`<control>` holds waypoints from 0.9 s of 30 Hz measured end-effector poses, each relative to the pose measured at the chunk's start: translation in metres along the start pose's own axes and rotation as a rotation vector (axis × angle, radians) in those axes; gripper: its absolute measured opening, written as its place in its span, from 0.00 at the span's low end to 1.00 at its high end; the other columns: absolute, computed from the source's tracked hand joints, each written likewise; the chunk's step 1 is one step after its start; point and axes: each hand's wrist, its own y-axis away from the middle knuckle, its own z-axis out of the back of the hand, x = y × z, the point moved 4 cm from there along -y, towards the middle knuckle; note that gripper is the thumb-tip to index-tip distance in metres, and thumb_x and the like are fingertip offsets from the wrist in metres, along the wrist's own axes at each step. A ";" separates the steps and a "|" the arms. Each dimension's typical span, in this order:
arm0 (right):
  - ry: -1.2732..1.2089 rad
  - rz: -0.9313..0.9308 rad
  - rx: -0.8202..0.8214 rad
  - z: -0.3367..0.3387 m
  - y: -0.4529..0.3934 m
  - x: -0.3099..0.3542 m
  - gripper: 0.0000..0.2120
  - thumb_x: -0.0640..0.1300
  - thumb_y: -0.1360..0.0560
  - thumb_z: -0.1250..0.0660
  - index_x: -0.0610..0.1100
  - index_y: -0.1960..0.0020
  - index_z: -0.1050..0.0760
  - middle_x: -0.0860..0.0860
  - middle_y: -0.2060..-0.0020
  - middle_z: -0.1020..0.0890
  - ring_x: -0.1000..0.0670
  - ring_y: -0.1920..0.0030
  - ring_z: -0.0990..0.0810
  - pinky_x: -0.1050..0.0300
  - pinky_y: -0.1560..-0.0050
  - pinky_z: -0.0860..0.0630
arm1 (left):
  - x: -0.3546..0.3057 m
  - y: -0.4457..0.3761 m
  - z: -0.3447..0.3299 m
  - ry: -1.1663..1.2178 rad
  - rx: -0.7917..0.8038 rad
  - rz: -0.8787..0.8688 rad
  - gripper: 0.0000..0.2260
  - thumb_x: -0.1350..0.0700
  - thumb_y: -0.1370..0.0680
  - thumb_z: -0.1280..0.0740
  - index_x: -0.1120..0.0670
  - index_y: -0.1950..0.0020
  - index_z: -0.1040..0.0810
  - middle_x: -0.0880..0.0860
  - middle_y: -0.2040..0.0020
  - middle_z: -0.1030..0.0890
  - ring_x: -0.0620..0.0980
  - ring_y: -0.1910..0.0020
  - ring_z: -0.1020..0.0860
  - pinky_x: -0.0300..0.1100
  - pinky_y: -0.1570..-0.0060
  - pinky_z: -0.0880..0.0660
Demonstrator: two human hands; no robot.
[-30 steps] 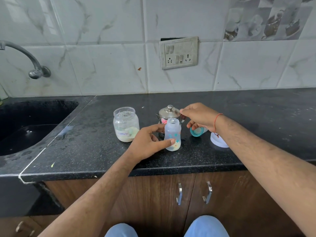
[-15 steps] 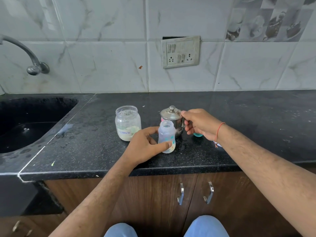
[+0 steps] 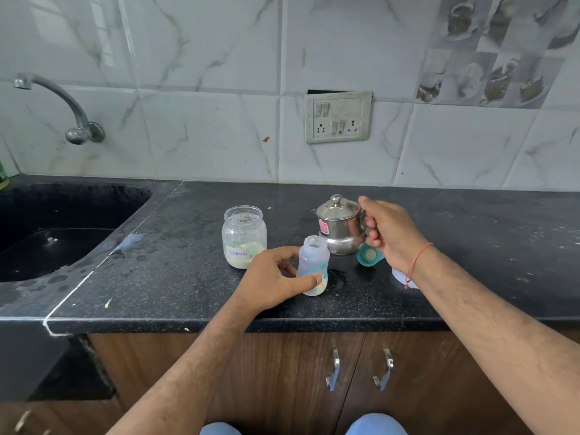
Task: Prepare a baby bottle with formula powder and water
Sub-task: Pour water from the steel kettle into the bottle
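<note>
Right now my left hand (image 3: 273, 279) is wrapped around the baby bottle (image 3: 313, 265), thumb and fingers curled against its sides, and the bottle stands upright on the black countertop (image 3: 188, 271) near the front edge. Its mouth is uncovered, and a little pale powder sits at the bottom. My right hand (image 3: 392, 233) has its fingers curled through the handle of the steel kettle (image 3: 338, 229), gripping it — the kettle has its lid on and carries a pink sticker on its side. It is just behind the bottle; I cannot tell whether its base rests on the counter or is slightly raised.

A teal bottle cap (image 3: 369, 255) lies on its side just below my right hand, close beside the kettle's base. Partly hidden under my right wrist is a white round piece (image 3: 405, 277) on the counter — too covered to say what it is. An orange thread is tied round that wrist.

Left of the bottle stands the glass formula jar (image 3: 244, 236), lid off, with a handwritten label and a low layer of cream powder inside. Further left are the dark sink (image 3: 47, 233) and the wall tap (image 3: 62, 105), and a switchboard (image 3: 338, 117) is set in the tiles behind the kettle
</note>
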 end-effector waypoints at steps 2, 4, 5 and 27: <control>-0.015 0.032 -0.033 0.009 0.001 0.009 0.15 0.47 0.17 0.32 0.48 0.62 0.27 0.54 0.75 0.33 0.56 0.77 0.39 0.64 0.78 0.45 | -0.003 0.000 -0.001 -0.029 0.017 -0.004 0.17 0.50 0.26 0.16 0.38 0.40 0.13 0.39 0.50 0.11 0.40 0.55 0.16 0.27 0.53 0.25; -0.004 0.063 -0.066 0.017 0.002 0.018 0.14 0.46 0.17 0.31 0.46 0.61 0.27 0.53 0.75 0.34 0.56 0.78 0.40 0.64 0.78 0.46 | -0.004 0.000 -0.002 -0.054 0.032 0.011 0.18 0.49 0.27 0.16 0.37 0.39 0.14 0.36 0.49 0.11 0.41 0.51 0.15 0.26 0.52 0.25; 0.017 0.074 -0.081 0.020 0.003 0.022 0.13 0.46 0.18 0.31 0.47 0.61 0.27 0.53 0.75 0.34 0.55 0.78 0.40 0.64 0.77 0.47 | -0.003 0.000 -0.003 -0.059 0.038 0.022 0.18 0.49 0.27 0.16 0.37 0.39 0.13 0.35 0.49 0.11 0.42 0.50 0.15 0.27 0.52 0.25; 0.559 0.256 -0.072 0.015 0.017 0.062 0.24 0.53 0.18 0.35 0.49 0.70 0.34 0.55 0.76 0.34 0.50 0.70 0.34 0.56 0.63 0.37 | -0.004 0.001 -0.007 -0.145 0.098 0.036 0.16 0.47 0.31 0.12 0.35 0.50 0.15 0.37 0.51 0.10 0.36 0.50 0.13 0.42 0.39 0.16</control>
